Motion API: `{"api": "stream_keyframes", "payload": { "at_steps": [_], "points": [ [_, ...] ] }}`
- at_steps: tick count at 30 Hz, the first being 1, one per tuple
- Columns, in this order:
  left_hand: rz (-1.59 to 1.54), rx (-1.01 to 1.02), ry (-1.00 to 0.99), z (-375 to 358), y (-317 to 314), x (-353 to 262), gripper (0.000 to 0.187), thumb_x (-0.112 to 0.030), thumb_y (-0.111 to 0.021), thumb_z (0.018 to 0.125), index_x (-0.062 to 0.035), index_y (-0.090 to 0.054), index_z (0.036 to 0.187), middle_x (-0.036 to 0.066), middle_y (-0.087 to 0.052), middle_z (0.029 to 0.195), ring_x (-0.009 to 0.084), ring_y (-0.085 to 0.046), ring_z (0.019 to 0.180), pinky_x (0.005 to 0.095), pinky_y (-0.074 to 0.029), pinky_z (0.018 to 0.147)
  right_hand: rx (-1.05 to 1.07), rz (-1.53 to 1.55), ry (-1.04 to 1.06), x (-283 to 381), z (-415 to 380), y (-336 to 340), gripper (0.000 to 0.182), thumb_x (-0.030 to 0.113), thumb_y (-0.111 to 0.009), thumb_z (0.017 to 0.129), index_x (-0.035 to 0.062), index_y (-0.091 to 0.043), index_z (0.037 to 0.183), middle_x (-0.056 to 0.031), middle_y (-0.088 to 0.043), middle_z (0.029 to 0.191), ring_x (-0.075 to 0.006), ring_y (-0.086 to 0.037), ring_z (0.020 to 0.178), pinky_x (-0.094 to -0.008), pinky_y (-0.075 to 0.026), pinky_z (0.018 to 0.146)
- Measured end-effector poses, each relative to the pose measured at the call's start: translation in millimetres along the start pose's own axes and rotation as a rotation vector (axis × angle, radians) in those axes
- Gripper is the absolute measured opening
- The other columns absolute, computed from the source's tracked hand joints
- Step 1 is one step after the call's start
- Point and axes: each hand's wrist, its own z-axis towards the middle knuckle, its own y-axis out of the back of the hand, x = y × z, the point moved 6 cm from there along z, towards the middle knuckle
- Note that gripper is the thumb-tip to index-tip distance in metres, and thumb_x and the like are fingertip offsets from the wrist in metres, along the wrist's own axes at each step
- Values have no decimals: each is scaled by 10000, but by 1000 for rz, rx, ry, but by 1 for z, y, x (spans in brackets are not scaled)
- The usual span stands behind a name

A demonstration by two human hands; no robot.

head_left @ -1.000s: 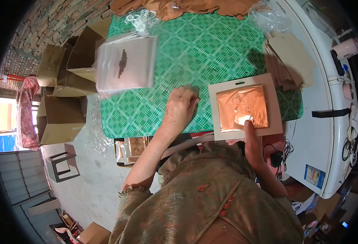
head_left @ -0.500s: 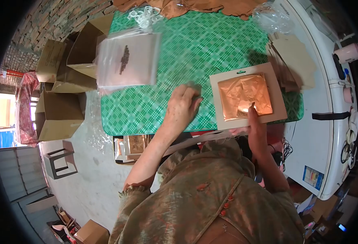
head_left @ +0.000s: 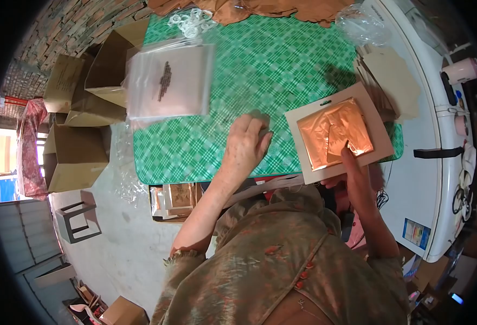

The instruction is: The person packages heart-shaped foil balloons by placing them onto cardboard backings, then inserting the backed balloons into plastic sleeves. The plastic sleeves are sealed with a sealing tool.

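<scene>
A copper-coloured foil packet (head_left: 336,132) lies flat on a beige card (head_left: 384,142) that has a hanging slot in its top edge. My right hand (head_left: 353,165) grips the card by its lower right edge, the thumb pressed on the foil and the fingers underneath. The card is tilted over the right part of the green checked table (head_left: 282,59). To its left, my left hand (head_left: 246,143) is closed above the tabletop, fingers curled and thumb alongside. Whatever is in it, if anything, is hidden.
Clear plastic bags (head_left: 187,81) are stacked at the table's left, near white rings (head_left: 191,23). Beige cards (head_left: 393,81) are piled at right, beside a white appliance (head_left: 406,179). Brown sheets (head_left: 260,8) line the far edge. Open cardboard boxes (head_left: 81,154) stand at left.
My right hand has shifted the card slightly right and turned it clockwise, with the foil packet still on it. My left hand has stayed nearly in place, still closed.
</scene>
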Motion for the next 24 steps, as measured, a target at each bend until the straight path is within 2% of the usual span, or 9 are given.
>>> {"api": "stream_keyframes", "payload": {
  "at_steps": [5, 10, 15, 19, 22, 24],
  "points": [
    [-31, -20, -8, -2, -1, 2, 319, -62, -781, 802, -14, -629, 1079, 158, -598, 986, 364, -612, 923, 444, -528, 786, 29, 18, 17, 4, 16, -19, 399, 312, -453, 1078, -49, -511, 1238, -155, -701, 833, -187, -676, 565, -269, -551, 477],
    [-30, -48, -4, -4, -1, 4, 338, -52, -783, 797, -17, -632, 1097, 158, -590, 985, 367, -609, 907, 443, -529, 770, 11, 86, 31, 6, 23, -30, 441, 350, -463, 1065, -51, -514, 1243, -156, -702, 874, -205, -689, 608, -298, -562, 498],
    [13, -43, 12, 1, -1, 3, 259, -42, -778, 795, -9, -638, 1011, 159, -588, 906, 360, -614, 846, 443, -522, 721, -35, 151, 64, 13, 15, -10, 471, 365, -480, 1053, -57, -519, 1258, -163, -709, 902, -233, -719, 660, -305, -589, 524],
    [54, -101, -27, 2, -5, 1, 217, -39, -777, 792, -5, -631, 948, 151, -591, 861, 352, -615, 815, 448, -516, 702, -105, 110, 74, 17, 2, 1, 475, 364, -455, 1064, -66, -521, 1254, -160, -713, 893, -216, -716, 651, -286, -582, 526],
    [116, -47, 46, 1, -11, 8, 236, -45, -780, 792, -9, -644, 982, 150, -599, 898, 356, -624, 827, 449, -522, 711, -60, 107, 48, 9, -3, 7, 457, 344, -441, 1070, -67, -521, 1253, -160, -714, 885, -210, -715, 649, -280, -583, 525],
    [81, -84, 40, 7, -3, -3, 256, -59, -782, 800, -10, -654, 1016, 152, -604, 937, 360, -633, 847, 444, -530, 722, -64, 109, 59, 8, -7, 7, 451, 335, -433, 1074, -69, -520, 1254, -160, -714, 880, -211, -715, 648, -276, -583, 524]
  ]
}}
